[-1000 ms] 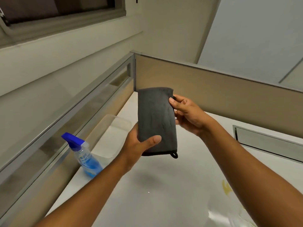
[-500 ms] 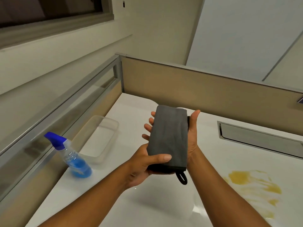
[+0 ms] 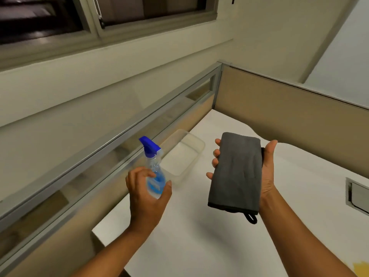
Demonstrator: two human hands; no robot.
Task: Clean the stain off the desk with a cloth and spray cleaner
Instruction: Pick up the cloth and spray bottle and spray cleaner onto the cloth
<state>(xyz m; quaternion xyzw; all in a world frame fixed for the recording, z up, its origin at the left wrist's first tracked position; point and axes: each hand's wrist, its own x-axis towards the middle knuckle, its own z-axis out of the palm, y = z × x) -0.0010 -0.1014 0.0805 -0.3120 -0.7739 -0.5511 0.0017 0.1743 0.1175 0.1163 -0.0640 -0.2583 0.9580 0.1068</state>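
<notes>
Left hand (image 3: 146, 193) grip open around spray bottle (image 3: 153, 172); right hand (image 3: 266, 176) cradling cloth (image 3: 236, 172).

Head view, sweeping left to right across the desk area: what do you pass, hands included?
Left hand → spray bottle (the hand is open around its base) → clear plastic container → grey cloth → right hand holding it → recessed desk panel

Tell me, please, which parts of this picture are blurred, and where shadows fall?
Head view: the left hand and the spray bottle are smeared by motion; the right hand and grey cloth look sharper; a soft shadow lies on the desk beneath the cloth.
</notes>
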